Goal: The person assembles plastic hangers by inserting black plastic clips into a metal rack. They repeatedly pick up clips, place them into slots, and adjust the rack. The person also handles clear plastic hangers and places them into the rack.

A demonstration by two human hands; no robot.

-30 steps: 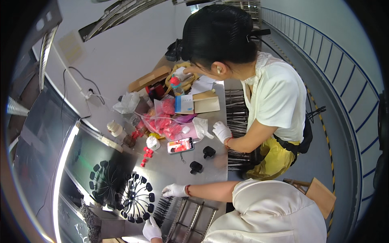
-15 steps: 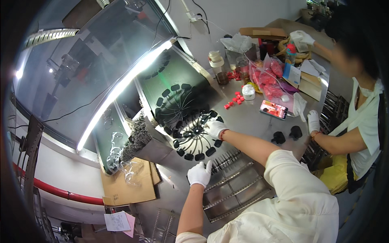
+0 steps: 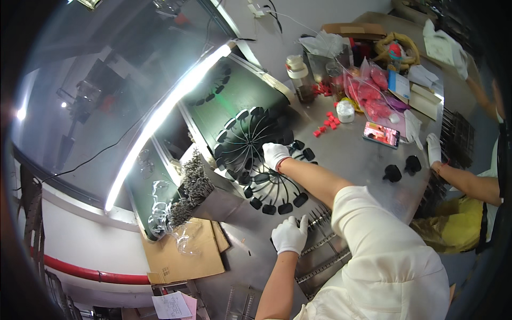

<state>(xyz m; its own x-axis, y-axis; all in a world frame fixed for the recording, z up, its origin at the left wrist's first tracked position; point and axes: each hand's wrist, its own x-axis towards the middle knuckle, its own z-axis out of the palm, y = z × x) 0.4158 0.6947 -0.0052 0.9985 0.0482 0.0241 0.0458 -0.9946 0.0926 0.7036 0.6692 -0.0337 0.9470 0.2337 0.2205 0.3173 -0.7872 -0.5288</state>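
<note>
My left hand point(image 3: 289, 236), in a white glove, lies at the left end of a metal rack point(image 3: 323, 265) that holds thin dark rods. Its fingers curl over the end of the rack's bar, while the thumb sticks up. Also gloved, my right hand point(image 3: 276, 154) reaches across with its fingers drawn together between two rings of black paddle-headed pieces on thin stems. One ring point(image 3: 257, 111) lies on the green conveyor belt point(image 3: 212, 110); the other ring point(image 3: 285, 208) is nearer, on the metal table. My right fingertips are too small to show what they hold.
A bin of thin metal pieces point(image 3: 221, 205) stands left of the rings, by flattened cardboard point(image 3: 186, 253). A lit tube point(image 3: 165, 122) runs above the belt. Bottles point(image 3: 300, 80), red caps point(image 3: 326, 125), a phone point(image 3: 381, 134) and two black pieces point(image 3: 393, 173) lie right. A co-worker's gloved hand point(image 3: 434, 148) rests at the table edge.
My right hand has moved away from the nearer ring toward the middle of the belt's ring. My left hand stays at the rack. The whole view has shifted, and the co-worker has leaned back.
</note>
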